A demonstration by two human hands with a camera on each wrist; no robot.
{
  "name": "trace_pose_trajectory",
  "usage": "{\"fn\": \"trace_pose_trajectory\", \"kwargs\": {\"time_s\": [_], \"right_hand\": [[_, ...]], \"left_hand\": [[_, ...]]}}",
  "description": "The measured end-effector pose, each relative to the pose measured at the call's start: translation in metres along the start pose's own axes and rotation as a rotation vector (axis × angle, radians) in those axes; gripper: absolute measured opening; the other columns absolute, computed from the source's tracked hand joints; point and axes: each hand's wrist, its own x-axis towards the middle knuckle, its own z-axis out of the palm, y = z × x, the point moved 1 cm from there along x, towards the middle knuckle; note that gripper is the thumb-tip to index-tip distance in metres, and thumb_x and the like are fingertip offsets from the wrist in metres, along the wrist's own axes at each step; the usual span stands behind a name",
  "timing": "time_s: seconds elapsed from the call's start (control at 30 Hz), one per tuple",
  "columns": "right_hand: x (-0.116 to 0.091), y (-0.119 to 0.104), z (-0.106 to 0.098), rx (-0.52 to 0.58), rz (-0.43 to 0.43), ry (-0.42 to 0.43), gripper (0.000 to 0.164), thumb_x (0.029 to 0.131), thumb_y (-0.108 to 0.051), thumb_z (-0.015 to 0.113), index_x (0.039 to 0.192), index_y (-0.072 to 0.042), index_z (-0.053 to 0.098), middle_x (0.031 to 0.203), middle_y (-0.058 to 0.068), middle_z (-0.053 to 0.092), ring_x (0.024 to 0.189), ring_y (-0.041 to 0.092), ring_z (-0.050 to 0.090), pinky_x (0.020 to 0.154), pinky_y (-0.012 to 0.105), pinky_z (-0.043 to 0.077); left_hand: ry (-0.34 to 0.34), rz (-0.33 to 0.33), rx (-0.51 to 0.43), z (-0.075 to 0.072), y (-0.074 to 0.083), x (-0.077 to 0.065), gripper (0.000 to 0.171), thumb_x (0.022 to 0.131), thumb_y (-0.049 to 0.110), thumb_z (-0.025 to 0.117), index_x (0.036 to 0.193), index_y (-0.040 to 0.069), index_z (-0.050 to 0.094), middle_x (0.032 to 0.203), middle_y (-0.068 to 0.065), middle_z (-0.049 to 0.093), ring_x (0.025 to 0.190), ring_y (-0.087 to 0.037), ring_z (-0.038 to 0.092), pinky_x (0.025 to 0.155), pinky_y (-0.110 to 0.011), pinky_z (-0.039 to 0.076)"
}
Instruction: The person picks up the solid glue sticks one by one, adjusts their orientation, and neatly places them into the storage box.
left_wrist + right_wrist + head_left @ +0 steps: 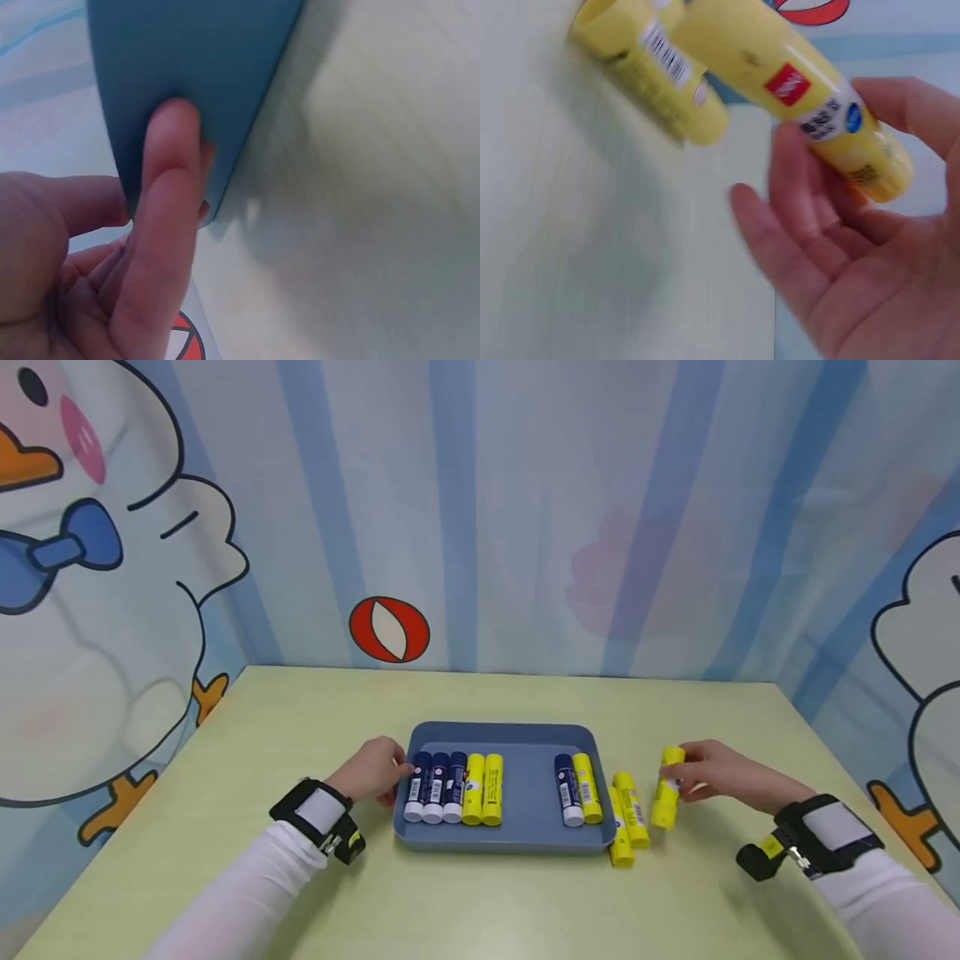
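Observation:
My right hand [720, 772] pinches a yellow glue stick [664, 806] between thumb and fingers, above the table right of the tray. Its red label patch shows in the right wrist view. My left hand [372, 770] holds the left edge of the blue-grey tray [528, 777], thumb at the rim and fingers against the outer wall [202, 60]. At the tray's left side lie several glue sticks, navy ones with white ends [435, 789] beside two yellow ones [482, 789]. Farther right inside it are one navy stick [568, 789] and one yellow stick [587, 789].
Two more yellow glue sticks lie just outside the tray's right edge, one [632, 810] on the table and one [621, 839] close against the tray. The pale yellow table [495, 902] ends at a cartoon-printed curtain [510, 527] behind and at the sides.

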Motion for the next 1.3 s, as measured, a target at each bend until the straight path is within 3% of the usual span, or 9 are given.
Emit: {"fn": "trace_pose_trajectory", "kwargs": {"time_s": [0.2,0.4,0.47,0.6,0.7,0.83,0.93,1.1,1.3], "right_hand": [[-0.003,-0.021,0.014,0.199,-0.101,0.104,0.044,0.099,-0.027,0.058,0.12,0.01,0.045,0.108,0.014,0.059,0.105,0.034,0.061,0.092,0.038,0.05],[-0.004,-0.038,0.032,0.303,-0.095,0.208,0.042,0.098,-0.028,0.06,0.118,0.006,0.045,0.11,0.015,0.053,0.102,0.02,0.064,0.095,0.037,0.048],[-0.004,-0.043,0.037,0.332,-0.101,0.224,0.038,0.098,-0.025,0.06,0.115,0.005,0.046,0.109,0.015,0.05,0.101,0.017,0.064,0.096,0.037,0.047],[-0.003,-0.051,0.047,0.375,-0.116,0.244,0.029,0.098,-0.021,0.061,0.11,0.003,0.048,0.107,0.015,0.048,0.103,0.019,0.063,0.096,0.037,0.047],[-0.002,-0.054,0.056,0.403,-0.118,0.24,0.026,0.098,-0.019,0.061,0.109,0.002,0.048,0.106,0.014,0.048,0.105,0.021,0.063,0.097,0.039,0.046],[0.001,-0.06,0.069,0.443,-0.134,0.209,0.024,0.098,-0.017,0.059,0.108,0.002,0.048,0.105,0.013,0.046,0.107,0.022,0.061,0.099,0.042,0.044],[0.003,-0.068,0.079,0.468,-0.153,0.185,0.024,0.099,-0.016,0.059,0.109,0.003,0.048,0.107,0.014,0.046,0.106,0.023,0.06,0.098,0.04,0.045],[0.007,-0.081,0.09,0.508,-0.176,0.15,0.022,0.098,-0.014,0.059,0.107,0.002,0.048,0.109,0.016,0.046,0.105,0.028,0.056,0.097,0.039,0.046],[0.012,-0.09,0.095,0.503,-0.178,0.135,0.022,0.098,-0.013,0.059,0.108,0.002,0.046,0.112,0.018,0.045,0.105,0.029,0.057,0.097,0.04,0.046]], "left_hand": [[-0.01,0.003,-0.044,-0.001,-0.002,-0.003,0.018,0.098,0.013,0.058,0.085,0.001,0.061,0.058,-0.007,0.063,0.047,-0.017,0.062,0.048,-0.028,0.053],[0.005,0.011,-0.05,-0.007,-0.001,-0.001,0.019,0.097,0.017,0.059,0.09,0.0,0.062,0.063,-0.006,0.064,0.051,-0.018,0.063,0.049,-0.028,0.052],[0.058,0.012,0.034,-0.013,0.002,-0.001,0.021,0.096,0.021,0.062,0.095,0.001,0.063,0.065,-0.005,0.064,0.052,-0.017,0.063,0.049,-0.028,0.05],[0.25,0.065,0.211,-0.023,0.02,-0.002,0.028,0.093,0.029,0.065,0.104,0.003,0.065,0.078,-0.006,0.066,0.061,-0.018,0.061,0.052,-0.029,0.047],[0.322,0.18,0.147,-0.021,0.042,-0.004,0.032,0.094,0.031,0.065,0.112,0.004,0.064,0.099,-0.009,0.068,0.078,-0.021,0.063,0.064,-0.033,0.052],[0.206,0.384,-0.147,-0.005,0.073,-0.011,0.033,0.097,0.025,0.062,0.123,0.006,0.057,0.122,-0.013,0.061,0.099,-0.024,0.062,0.082,-0.035,0.053],[0.066,0.47,-0.346,0.008,0.09,-0.017,0.036,0.097,0.021,0.062,0.129,0.007,0.053,0.126,-0.012,0.058,0.102,-0.024,0.061,0.084,-0.035,0.053],[-0.096,0.514,-0.546,0.021,0.103,-0.024,0.039,0.097,0.019,0.062,0.132,0.009,0.049,0.125,-0.011,0.057,0.102,-0.025,0.061,0.084,-0.043,0.054],[-0.16,0.514,-0.645,0.029,0.103,-0.024,0.033,0.095,0.012,0.064,0.125,0.004,0.054,0.116,-0.011,0.06,0.096,-0.026,0.066,0.082,-0.043,0.055]]}}
